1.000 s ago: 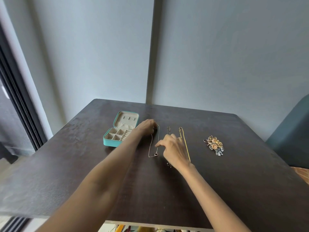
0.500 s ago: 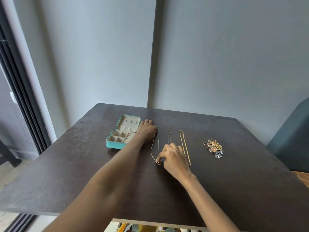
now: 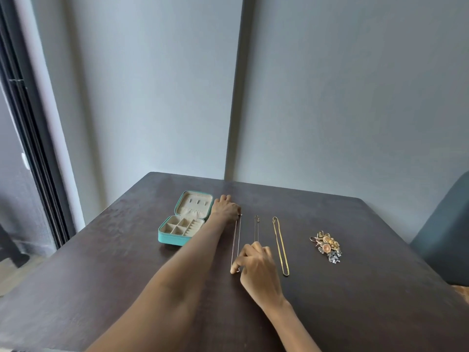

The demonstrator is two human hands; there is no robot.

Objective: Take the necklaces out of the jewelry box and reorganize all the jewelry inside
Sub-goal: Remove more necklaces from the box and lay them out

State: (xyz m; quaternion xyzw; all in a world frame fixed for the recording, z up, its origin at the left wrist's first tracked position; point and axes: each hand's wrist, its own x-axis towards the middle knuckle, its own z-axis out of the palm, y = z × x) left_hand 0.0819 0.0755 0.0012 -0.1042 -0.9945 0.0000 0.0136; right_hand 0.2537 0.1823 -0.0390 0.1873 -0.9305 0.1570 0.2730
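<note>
A thin necklace (image 3: pixel 236 240) is held taut on the surface (image 3: pixel 355 301). Its far end is pinned by the left hand (image 3: pixel 226 209), fingers curled; its near end is pinched by the right hand (image 3: pixel 256 268).

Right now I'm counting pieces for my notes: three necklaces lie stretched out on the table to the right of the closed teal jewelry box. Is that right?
Not quite: the teal jewelry box is open, its lid laid back and its compartments showing, as the head view shows. The rest holds: three necklaces, the thin chain, the middle one and the gold chain, lie stretched out on the table to its right.
</note>
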